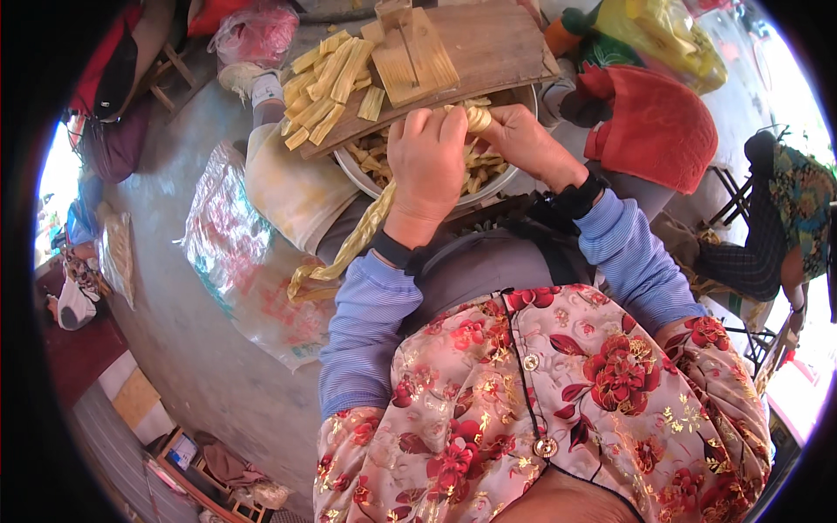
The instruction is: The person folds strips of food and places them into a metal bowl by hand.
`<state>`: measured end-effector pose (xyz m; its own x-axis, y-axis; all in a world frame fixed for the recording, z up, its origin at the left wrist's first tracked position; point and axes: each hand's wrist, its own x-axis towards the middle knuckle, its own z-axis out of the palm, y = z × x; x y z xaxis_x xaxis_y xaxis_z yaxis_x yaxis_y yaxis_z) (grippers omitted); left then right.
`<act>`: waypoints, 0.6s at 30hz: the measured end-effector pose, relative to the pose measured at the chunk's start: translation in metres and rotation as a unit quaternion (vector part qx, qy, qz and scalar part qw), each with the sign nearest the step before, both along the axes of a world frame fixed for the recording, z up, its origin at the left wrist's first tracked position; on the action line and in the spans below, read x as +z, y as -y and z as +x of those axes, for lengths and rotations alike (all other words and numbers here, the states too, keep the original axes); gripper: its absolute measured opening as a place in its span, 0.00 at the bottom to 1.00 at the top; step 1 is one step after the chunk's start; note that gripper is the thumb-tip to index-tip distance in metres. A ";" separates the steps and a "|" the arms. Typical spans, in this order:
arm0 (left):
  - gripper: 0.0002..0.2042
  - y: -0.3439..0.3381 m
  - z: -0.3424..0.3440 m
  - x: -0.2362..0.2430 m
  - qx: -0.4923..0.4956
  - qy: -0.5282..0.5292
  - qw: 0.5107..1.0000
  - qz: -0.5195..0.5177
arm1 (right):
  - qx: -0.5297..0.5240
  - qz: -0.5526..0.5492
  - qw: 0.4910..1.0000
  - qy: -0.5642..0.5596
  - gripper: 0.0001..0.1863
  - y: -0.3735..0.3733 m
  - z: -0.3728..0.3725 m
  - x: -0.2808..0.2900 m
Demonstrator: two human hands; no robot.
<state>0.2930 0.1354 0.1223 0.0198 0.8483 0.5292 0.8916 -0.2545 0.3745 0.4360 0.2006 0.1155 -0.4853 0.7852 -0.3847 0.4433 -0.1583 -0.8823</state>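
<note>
Pinching pale-yellow strip (478, 119), bundled end between fingertips of left hand (425, 163) and right hand (532, 146), over basin (351, 171); twisted length trailing past left wrist. Left fingers curled, knuckles up; right hand angled inward, fingers bent.

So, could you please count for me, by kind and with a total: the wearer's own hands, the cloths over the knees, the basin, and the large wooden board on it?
Left hand and right hand: 2
Red cloth and pale cloth: 2
Basin: 1
Large wooden board: 1
Total: 6
</note>
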 end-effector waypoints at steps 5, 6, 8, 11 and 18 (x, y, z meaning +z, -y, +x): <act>0.17 0.004 0.003 -0.014 -0.071 0.180 0.980 -0.039 | -0.024 -0.390 0.866 -0.313 0.21 0.011 0.003 -0.011; 0.19 0.006 0.003 -0.016 -0.125 0.298 0.941 -0.101 | -0.026 -0.388 0.860 -0.329 0.22 0.012 0.008 -0.013; 0.19 0.010 0.000 -0.009 -0.139 0.320 0.926 -0.144 | -0.022 -0.396 0.845 -0.358 0.19 0.015 0.009 -0.012; 0.20 0.009 -0.003 0.010 -0.155 0.338 0.909 -0.186 | -0.007 -0.365 0.856 -0.365 0.13 0.006 0.015 -0.011; 0.12 -0.017 0.013 0.027 -0.033 0.227 0.959 -0.168 | -0.023 0.215 0.964 -0.154 0.06 0.004 -0.002 0.013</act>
<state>0.3061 0.1524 0.1491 -0.0877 0.9773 0.1928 0.6038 -0.1018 0.7906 0.4335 0.1969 0.1287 -0.4852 0.8635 0.1376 0.1512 0.2379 -0.9595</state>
